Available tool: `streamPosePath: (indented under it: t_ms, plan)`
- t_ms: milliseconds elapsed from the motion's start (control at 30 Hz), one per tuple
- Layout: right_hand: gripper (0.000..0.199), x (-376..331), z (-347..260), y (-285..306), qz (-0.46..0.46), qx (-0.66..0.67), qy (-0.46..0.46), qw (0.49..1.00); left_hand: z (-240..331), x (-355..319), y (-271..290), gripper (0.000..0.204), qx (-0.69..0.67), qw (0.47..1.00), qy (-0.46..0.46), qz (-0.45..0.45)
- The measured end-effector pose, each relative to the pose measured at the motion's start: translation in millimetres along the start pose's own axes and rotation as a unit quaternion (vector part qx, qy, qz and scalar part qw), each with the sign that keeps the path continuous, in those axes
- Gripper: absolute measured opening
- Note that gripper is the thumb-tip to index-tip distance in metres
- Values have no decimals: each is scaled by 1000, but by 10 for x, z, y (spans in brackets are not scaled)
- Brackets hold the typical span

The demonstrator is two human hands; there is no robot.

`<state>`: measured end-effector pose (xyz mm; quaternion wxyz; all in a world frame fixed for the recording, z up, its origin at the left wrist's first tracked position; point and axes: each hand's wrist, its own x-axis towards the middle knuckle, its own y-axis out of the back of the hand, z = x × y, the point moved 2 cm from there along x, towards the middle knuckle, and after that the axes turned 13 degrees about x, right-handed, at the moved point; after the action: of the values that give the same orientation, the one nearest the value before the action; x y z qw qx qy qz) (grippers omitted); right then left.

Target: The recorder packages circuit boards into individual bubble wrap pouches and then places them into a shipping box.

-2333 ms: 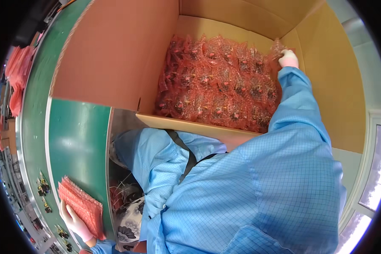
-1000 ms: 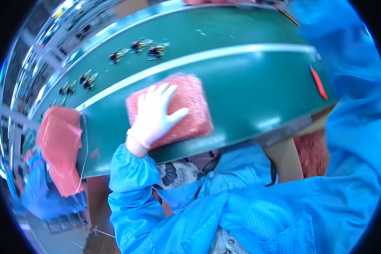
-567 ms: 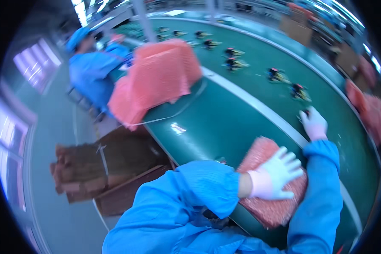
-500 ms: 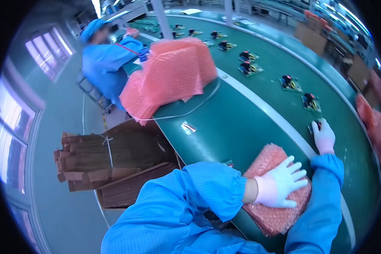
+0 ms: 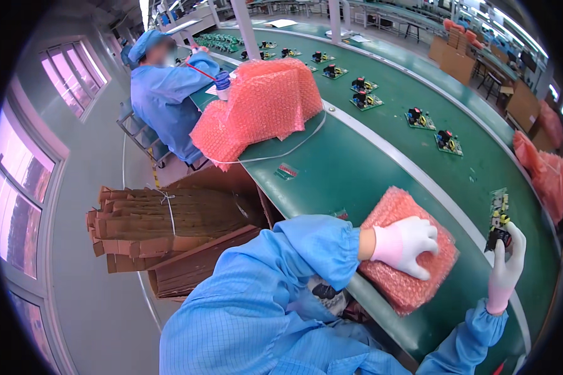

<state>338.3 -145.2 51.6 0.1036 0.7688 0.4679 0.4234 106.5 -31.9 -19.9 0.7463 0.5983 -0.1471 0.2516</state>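
A stack of pink bubble-wrap bags [image 5: 413,275] lies on the near edge of the green conveyor table [image 5: 356,169]. My left hand [image 5: 405,245], in a white glove, rests on top of the stack with its fingers curled into the top bag. Farther right, my right hand [image 5: 505,267] grips a small green circuit board [image 5: 498,217] with black parts and holds it upright just above the belt. Both arms wear blue sleeves.
A big heap of pink bubble wrap [image 5: 263,103] sits farther along the table by a seated co-worker in blue [image 5: 162,87]. Several circuit boards [image 5: 447,140] ride the belt. Bundled flat cardboard [image 5: 156,219] stands on the floor at left. More pink wrap [image 5: 541,169] lies at right.
The view swung from an open carton to the conveyor. My left hand stayed pressed on the pink stack. My right hand reached out along the belt and now holds a circuit board.
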Motion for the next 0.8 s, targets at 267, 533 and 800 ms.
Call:
streamPosePath:
  t_ms: [267, 533, 800]
  plan:
    - [43, -522, -540, 83, 118, 78, -9, 990, 18, -8, 86, 10, 48, 994, 40, 93]
    - [55, -705, -797, -66, -91, 34, 3, 995, 134, 80, 579, 11, 81, 989, 31, 120]
    - [60, -600, -799, -514, -78, 135, 17, 988, 388, 173, 529, 12, 33, 993, -17, 112]
